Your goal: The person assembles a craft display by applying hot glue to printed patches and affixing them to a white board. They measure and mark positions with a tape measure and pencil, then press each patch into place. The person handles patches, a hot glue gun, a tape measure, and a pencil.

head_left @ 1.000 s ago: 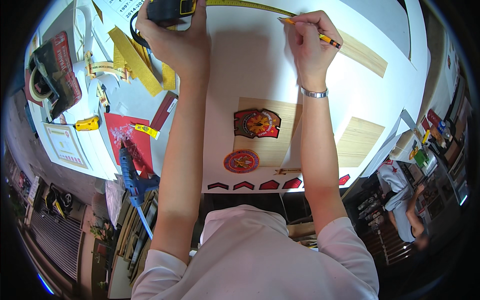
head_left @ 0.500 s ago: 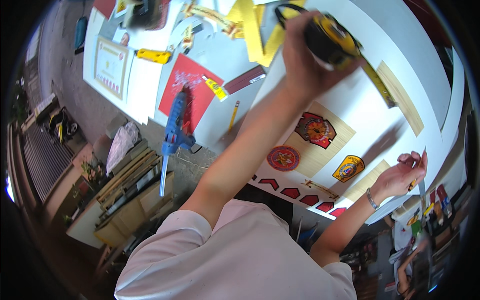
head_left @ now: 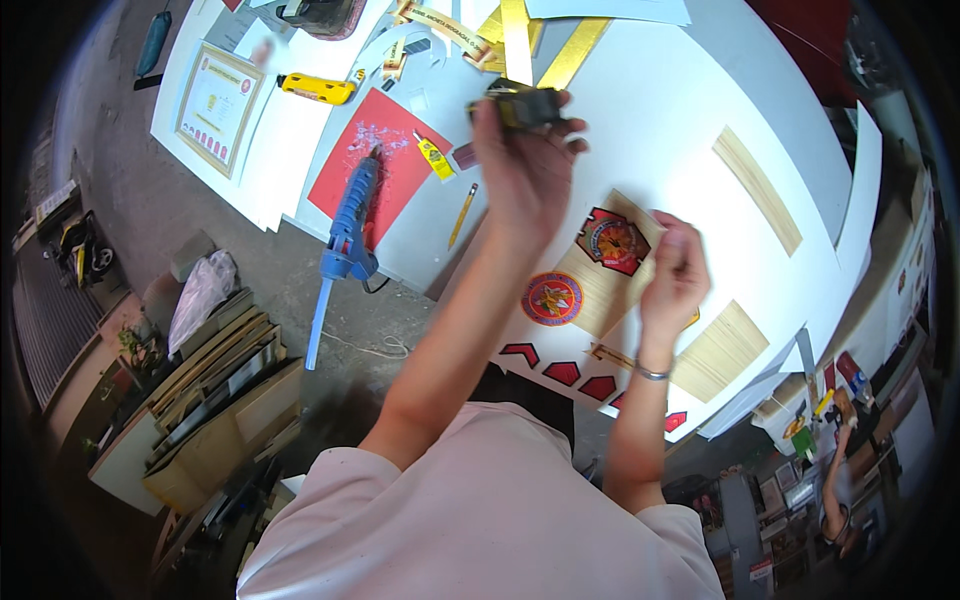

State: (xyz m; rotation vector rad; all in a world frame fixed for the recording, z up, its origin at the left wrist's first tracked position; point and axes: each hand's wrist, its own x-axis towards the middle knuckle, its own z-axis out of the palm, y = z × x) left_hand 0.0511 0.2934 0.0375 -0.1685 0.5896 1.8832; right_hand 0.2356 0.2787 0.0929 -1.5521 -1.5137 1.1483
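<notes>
A black and yellow tape measure [head_left: 525, 108] is gripped in my left hand [head_left: 525, 170], raised over the middle of the worktable; no blade shows. My right hand [head_left: 676, 285] is closed, thumb and fingers pinched together, above a white board [head_left: 680, 170]. Whatever it may hold is hidden. Just left of these fingertips lies a red and black emblem [head_left: 612, 242] on a wood-grain panel [head_left: 585, 330]. Beside it sits a round red and blue emblem [head_left: 552, 298]. Several red angular pieces [head_left: 562, 373] line the near edge, partly hidden by my right forearm.
A blue glue gun [head_left: 350, 225] rests on a red sheet [head_left: 400, 150], its stick overhanging the edge. Nearby are a yellow tube [head_left: 434, 155], a pencil [head_left: 462, 215] and a yellow cutter [head_left: 318, 88]. A wood-grain strip [head_left: 757, 190] lies right. Another person's arm [head_left: 832, 480] shows lower right.
My left hand has moved left with the tape measure, whose extended blade no longer shows. My right hand has come left from the board's right edge to beside the red and black emblem.
</notes>
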